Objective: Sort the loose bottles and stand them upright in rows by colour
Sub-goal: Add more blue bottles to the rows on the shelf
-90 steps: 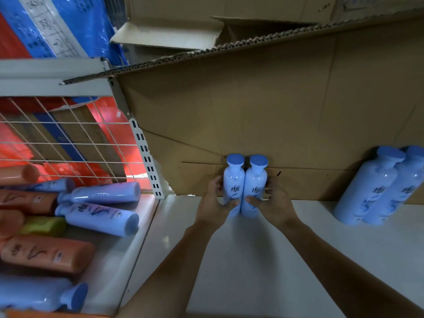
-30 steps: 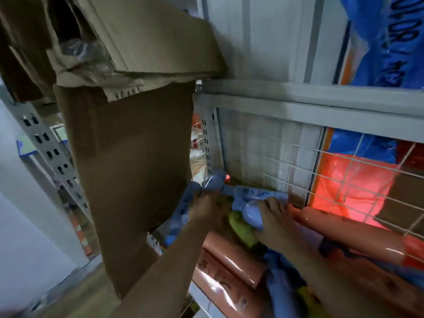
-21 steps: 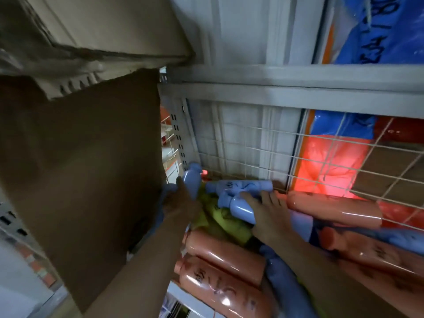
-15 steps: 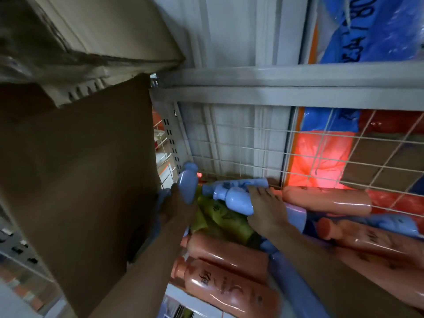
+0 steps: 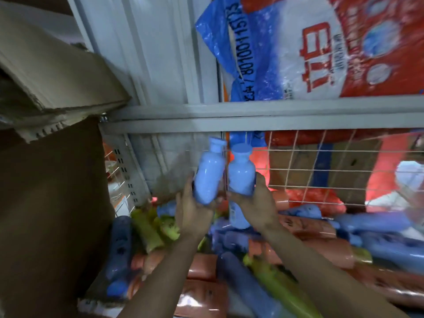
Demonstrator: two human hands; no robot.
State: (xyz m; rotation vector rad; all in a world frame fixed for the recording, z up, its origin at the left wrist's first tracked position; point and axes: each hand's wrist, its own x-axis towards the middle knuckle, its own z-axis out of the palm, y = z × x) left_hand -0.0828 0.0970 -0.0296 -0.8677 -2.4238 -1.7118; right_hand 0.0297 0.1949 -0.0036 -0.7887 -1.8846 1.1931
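Observation:
My left hand grips a light blue bottle by its lower half, cap pointing up. My right hand grips a second light blue bottle the same way, right beside the first. Both bottles are lifted above a jumbled pile of lying bottles: orange ones, yellow-green ones and more blue ones. The picture is motion-blurred.
A white wire grid backs the pile, under a grey shelf rail. A tall brown cardboard sheet walls off the left side. A red, white and blue bag sits on the shelf above.
Half a second ago both hands were down in the pile on lying blue bottles. Now each has lifted one blue bottle upright above the pile, side by side.

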